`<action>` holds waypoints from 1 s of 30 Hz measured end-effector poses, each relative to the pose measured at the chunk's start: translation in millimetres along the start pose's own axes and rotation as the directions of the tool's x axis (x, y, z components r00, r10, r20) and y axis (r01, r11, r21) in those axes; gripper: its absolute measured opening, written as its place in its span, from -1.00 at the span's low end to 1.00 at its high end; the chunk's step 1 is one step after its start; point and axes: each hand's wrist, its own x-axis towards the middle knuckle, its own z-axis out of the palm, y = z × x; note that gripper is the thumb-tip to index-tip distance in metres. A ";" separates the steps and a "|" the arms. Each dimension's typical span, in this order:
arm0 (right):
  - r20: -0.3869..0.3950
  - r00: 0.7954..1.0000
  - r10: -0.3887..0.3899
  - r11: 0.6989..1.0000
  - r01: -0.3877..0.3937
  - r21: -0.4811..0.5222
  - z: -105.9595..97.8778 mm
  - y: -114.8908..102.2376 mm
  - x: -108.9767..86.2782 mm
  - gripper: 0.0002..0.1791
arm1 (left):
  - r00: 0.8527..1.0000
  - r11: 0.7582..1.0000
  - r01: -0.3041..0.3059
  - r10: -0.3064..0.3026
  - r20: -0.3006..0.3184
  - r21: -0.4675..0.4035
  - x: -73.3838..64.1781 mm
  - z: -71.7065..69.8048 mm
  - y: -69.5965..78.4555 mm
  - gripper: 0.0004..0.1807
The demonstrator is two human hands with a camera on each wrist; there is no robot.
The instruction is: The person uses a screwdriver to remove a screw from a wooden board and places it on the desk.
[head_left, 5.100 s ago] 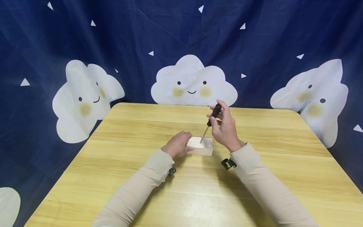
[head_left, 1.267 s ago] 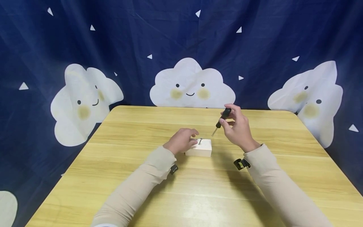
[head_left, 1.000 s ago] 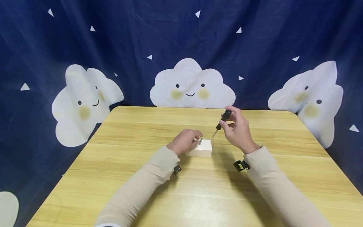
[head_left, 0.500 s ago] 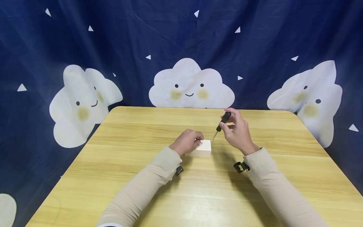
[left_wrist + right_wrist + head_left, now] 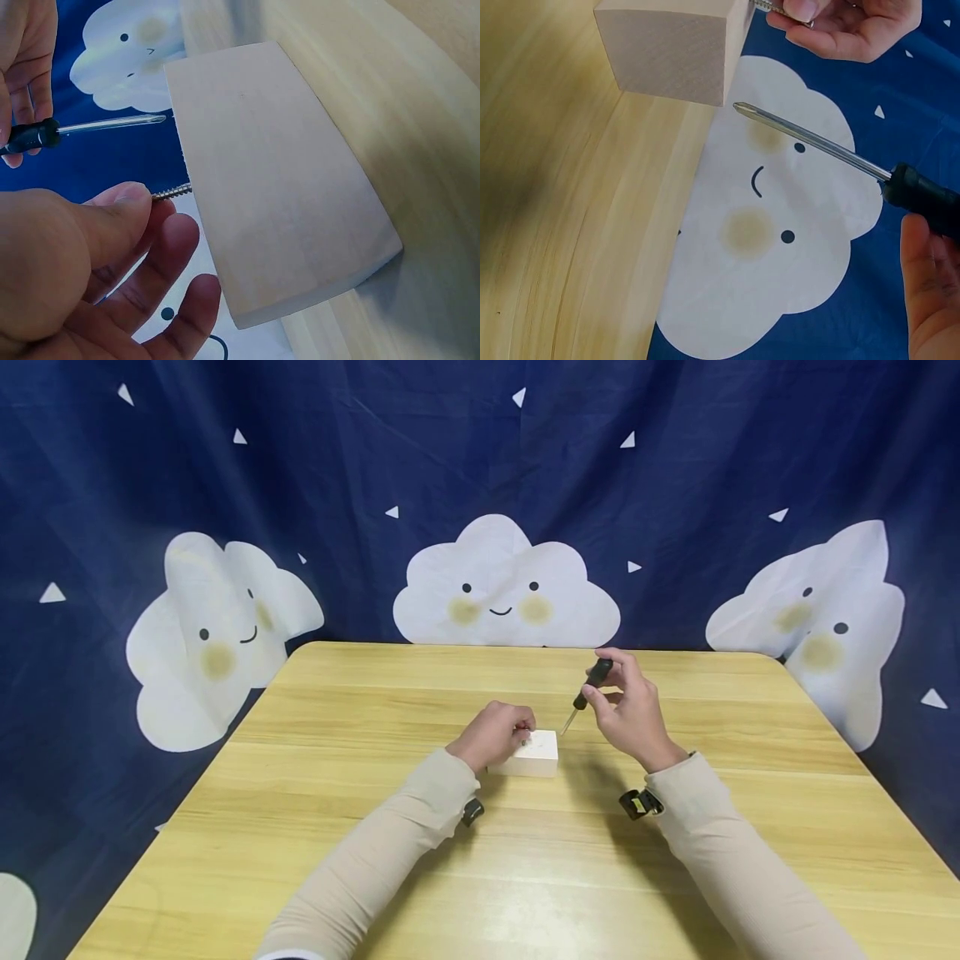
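Observation:
A pale wooden block [image 5: 538, 763] lies on the table in the head view. A metal screw [image 5: 174, 192] sticks out of its upper face; the left wrist view shows the bare thread. My left hand [image 5: 491, 735] pinches this screw between thumb and forefinger, its other fingers loosely bent beside the block. My right hand [image 5: 633, 714] holds a black-handled screwdriver [image 5: 597, 673] slanting down to the left. The screwdriver's cross-shaped tip [image 5: 744, 109] hovers just right of the block, apart from both block and screw.
The light wood-grain table [image 5: 480, 877] spreads out on every side of the block. Behind it hangs a dark blue curtain [image 5: 337, 460] with white clouds and triangles. Small black devices, such as the wrist camera [image 5: 639, 803], sit at both cuffs.
Earlier the screwdriver tip met the screw while my left hand gripped the block. The screwdriver has since moved off to the right, and my left hand has shifted onto the screw.

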 end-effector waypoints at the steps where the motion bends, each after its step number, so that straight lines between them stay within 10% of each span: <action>1: -0.002 1.000 -0.004 1.000 0.004 -0.001 0.0 0.2 0.0 -0.42 | 1.000 1.000 -0.004 0.004 0.000 0.006 0.0 0.0 0.0 -0.93; 30: -0.045 0.998 -0.037 0.997 0.035 -0.063 -9.3 2.5 3.3 -0.46 | 0.996 0.996 0.085 -0.085 -0.028 0.016 -5.3 -17.8 -2.0 -0.90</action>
